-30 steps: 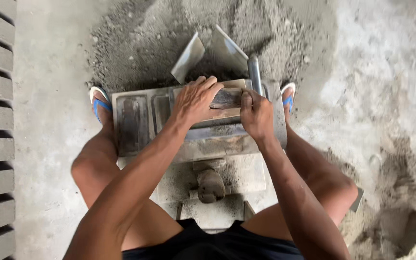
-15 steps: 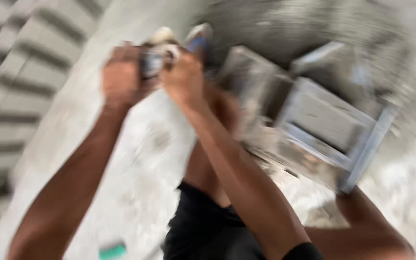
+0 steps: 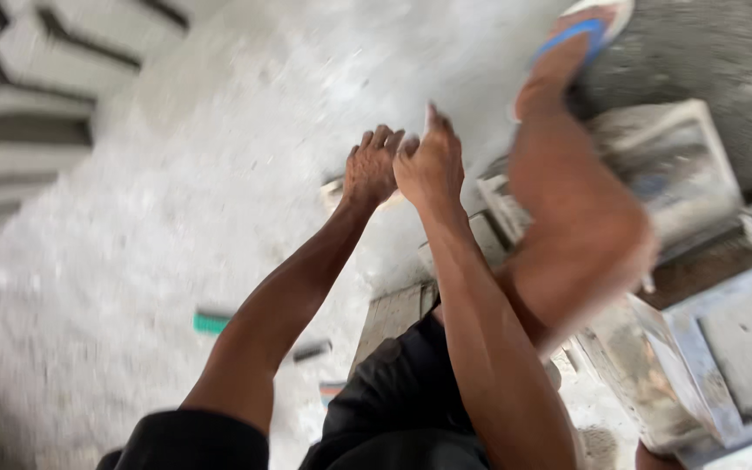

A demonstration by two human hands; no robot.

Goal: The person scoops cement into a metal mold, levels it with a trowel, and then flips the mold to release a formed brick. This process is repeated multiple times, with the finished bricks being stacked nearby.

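Note:
My left hand (image 3: 371, 167) and my right hand (image 3: 433, 161) are side by side and touching, stretched out low over the dusty concrete floor to my left. Their fingers are curled and close together. A small pale object (image 3: 334, 191) shows just under my left hand; motion blur hides whether either hand grips it. To the right stands the grey metal block mould (image 3: 674, 170), with its frame (image 3: 724, 348) nearer to me. My bent knee (image 3: 576, 226) is between the hands and the mould.
Rows of grey concrete blocks (image 3: 36, 104) lie at the upper left. My foot in a blue sandal (image 3: 580, 35) rests by dark sand (image 3: 707, 43) at the top right. A small green object (image 3: 212, 322) lies on the floor. I sit on a wooden plank (image 3: 393, 318).
Both hands left the mould, swung left carrying something grey, and now sit lower over the floor. My view has turned left, so the mould is now at the right.

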